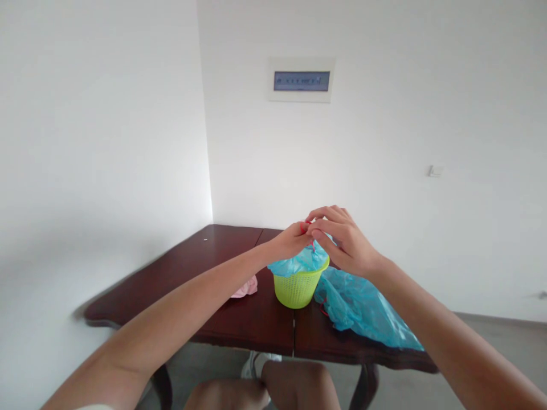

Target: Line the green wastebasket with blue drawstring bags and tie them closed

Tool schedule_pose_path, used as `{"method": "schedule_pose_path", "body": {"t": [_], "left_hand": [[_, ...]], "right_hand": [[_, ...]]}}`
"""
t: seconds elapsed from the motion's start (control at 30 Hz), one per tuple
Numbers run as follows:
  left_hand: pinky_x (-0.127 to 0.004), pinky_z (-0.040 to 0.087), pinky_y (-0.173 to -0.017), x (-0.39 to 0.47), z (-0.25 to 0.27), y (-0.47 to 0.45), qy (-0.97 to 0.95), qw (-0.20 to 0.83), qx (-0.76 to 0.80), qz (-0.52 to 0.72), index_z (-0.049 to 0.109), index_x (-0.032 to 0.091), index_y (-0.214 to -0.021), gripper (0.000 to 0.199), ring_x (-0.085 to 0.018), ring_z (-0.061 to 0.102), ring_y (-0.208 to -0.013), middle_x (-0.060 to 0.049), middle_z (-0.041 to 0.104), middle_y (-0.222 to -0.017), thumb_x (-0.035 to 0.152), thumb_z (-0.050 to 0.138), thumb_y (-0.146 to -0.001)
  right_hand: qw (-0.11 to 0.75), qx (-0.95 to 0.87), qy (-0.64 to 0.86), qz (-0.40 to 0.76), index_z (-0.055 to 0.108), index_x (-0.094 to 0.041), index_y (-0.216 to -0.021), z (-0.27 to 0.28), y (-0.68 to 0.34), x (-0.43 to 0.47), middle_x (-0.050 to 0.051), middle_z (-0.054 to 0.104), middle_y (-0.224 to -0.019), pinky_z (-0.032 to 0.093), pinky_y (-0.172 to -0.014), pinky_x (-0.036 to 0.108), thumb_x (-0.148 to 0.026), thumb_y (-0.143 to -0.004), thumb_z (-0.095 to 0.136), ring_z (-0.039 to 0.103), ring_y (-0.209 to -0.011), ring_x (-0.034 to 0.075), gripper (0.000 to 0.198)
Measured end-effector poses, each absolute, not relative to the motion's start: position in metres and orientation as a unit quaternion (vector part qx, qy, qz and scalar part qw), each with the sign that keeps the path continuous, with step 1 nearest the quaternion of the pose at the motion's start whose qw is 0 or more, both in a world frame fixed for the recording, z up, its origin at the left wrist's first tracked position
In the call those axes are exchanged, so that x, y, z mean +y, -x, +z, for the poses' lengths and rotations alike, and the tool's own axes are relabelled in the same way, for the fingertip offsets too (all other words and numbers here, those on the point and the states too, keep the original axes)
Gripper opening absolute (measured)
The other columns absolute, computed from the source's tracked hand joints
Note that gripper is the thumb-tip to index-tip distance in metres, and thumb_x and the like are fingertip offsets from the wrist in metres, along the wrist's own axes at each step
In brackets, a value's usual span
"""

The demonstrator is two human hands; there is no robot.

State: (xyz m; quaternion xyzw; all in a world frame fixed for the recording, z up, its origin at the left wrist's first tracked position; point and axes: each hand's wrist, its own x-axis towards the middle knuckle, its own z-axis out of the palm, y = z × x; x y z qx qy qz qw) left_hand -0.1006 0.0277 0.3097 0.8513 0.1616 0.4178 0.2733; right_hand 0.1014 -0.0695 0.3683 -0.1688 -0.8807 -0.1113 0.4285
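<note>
A yellow-green plastic basket (298, 290) stands upright on the table, lined with a blue plastic bag (299, 264) whose edge hangs over the rim. Above it, my left hand (293, 240) is closed around a red drawstring (313, 246) of that bag. My right hand (344, 239) meets the left one there, its fingertips pinched at the same red string. The exact grip between the fingertips is partly hidden.
A second blue plastic bag (367, 310) lies crumpled right of the basket. Pink cloth (247, 288) shows beside my left forearm. The dark wooden table (179, 273) meets white walls, with an electrical panel (301, 81) above. My legs are below the front edge.
</note>
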Motion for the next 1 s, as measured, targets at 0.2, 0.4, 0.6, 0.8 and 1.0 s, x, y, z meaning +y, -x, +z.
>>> {"method": "schedule_pose_path", "body": {"t": [0.2,0.4,0.6,0.8,1.0], "left_hand": [[-0.029,0.050,-0.069,0.010,0.311,0.119,-0.782,0.464,0.174,0.379,0.079,0.018,-0.089,0.087,-0.019,0.062,-0.075,-0.003,0.061,-0.074,0.100,0.055,-0.104],[-0.026,0.025,-0.051,-0.004,0.314,0.132,-0.785,0.484,0.148,0.358,0.076,0.016,-0.089,0.080,-0.010,0.033,-0.049,0.005,0.046,-0.055,0.089,0.054,-0.112],[-0.023,0.032,-0.047,-0.003,0.312,0.138,-0.741,0.499,0.199,0.404,0.077,0.015,-0.130,0.072,-0.012,0.046,-0.041,0.004,0.062,-0.058,0.081,0.054,-0.115],[-0.023,0.033,-0.046,-0.008,0.322,0.141,-0.690,0.575,0.230,0.375,0.072,0.015,-0.127,0.053,-0.009,0.035,-0.038,-0.002,0.072,-0.069,0.055,0.039,-0.121],[-0.035,0.063,-0.081,-0.045,0.340,0.144,-0.920,0.074,0.217,0.318,0.074,0.020,-0.114,0.052,-0.023,0.073,-0.080,-0.007,0.076,-0.088,0.053,0.037,-0.127]], "right_hand": [[0.454,-0.826,0.328,0.069,0.073,-0.024,-0.113,0.329,-0.102,-0.052,0.004,0.077,-0.096,0.050,-0.075,0.034,-0.050,-0.120,0.061,0.068,-0.083,0.021,0.029],[0.424,-0.820,0.361,0.131,0.063,-0.022,-0.076,0.309,-0.104,-0.045,-0.005,0.039,-0.067,0.024,-0.059,0.033,-0.062,-0.120,0.054,0.035,-0.062,0.013,0.060],[0.499,-0.808,0.294,0.107,0.055,-0.024,-0.075,0.305,-0.095,-0.061,-0.002,0.051,-0.071,0.033,-0.063,0.032,-0.052,-0.121,0.055,0.045,-0.067,0.015,0.054],[0.389,-0.871,0.298,0.019,0.053,-0.025,-0.075,0.269,-0.081,-0.081,-0.002,0.056,-0.069,0.032,-0.064,0.035,-0.039,-0.120,0.060,0.045,-0.061,0.015,0.048],[0.560,-0.784,0.268,-0.023,0.072,-0.026,-0.119,0.274,-0.089,-0.073,0.013,0.078,-0.123,0.058,-0.105,0.047,-0.047,-0.121,0.059,0.073,-0.117,0.031,0.025]]}}
